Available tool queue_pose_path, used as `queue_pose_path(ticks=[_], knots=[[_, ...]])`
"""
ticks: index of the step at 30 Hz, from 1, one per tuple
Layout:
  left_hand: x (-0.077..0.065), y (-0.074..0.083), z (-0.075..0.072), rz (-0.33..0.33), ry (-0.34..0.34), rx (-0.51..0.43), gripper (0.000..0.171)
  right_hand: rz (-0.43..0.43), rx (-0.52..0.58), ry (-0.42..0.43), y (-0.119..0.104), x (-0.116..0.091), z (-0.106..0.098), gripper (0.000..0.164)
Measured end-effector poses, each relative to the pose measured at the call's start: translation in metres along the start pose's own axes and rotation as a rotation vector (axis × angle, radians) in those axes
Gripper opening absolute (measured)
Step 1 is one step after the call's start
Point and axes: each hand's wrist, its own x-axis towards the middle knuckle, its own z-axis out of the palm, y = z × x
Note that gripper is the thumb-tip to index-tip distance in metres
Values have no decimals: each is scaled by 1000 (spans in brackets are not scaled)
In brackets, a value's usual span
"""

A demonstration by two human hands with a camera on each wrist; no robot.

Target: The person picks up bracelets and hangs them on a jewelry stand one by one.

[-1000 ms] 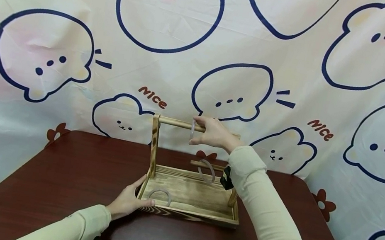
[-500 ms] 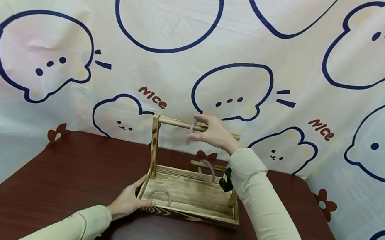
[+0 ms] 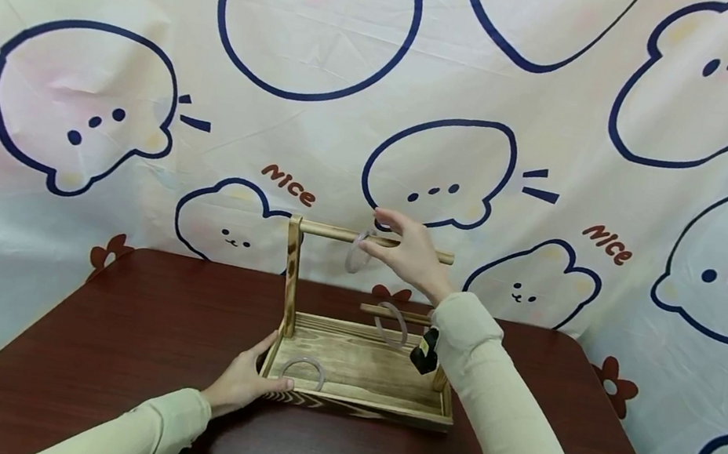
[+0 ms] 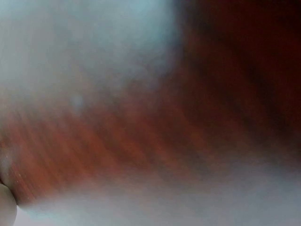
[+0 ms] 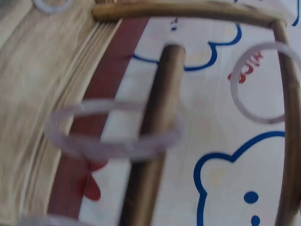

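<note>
A wooden stand has a tray base, a top bar and a shorter lower bar. One pale translucent bangle hangs around the top bar. My right hand is beside it, thumb near the bangle and index finger raised apart. In the right wrist view this bangle circles the bar with no fingers on it. Another bangle hangs on the lower bar. A third bangle is at the tray's front left. My left hand holds the tray's front left corner, thumb over the front rim.
The stand is on a dark red-brown table. A cartoon-printed cloth hangs behind and beside it. Part of another pale ring shows at the bottom edge of the right wrist view. The left wrist view is mostly blurred tabletop.
The right hand has moved the bangle slightly left along the top bar, then spread its index finger away from it. The bangle has turned to hang more face-on. The left hand stays put.
</note>
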Motion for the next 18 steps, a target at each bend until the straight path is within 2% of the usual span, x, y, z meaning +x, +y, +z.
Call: queue_pose_path(ticks=[4,7,13,18], knots=[[-1,1,0,-2,-4,-1,101,-75,7,108,-1,-9,6,51],[-1,1,0,-5,-7,0,101,-121,-1,148,-5,-13,8,45],[-1,3,-1,-10,-9,-7,101,-72,50,133,-10,-17,8,46],[-2,3,0,-13,-8,-4,101,-42,103,123,-13,-28,11,40]])
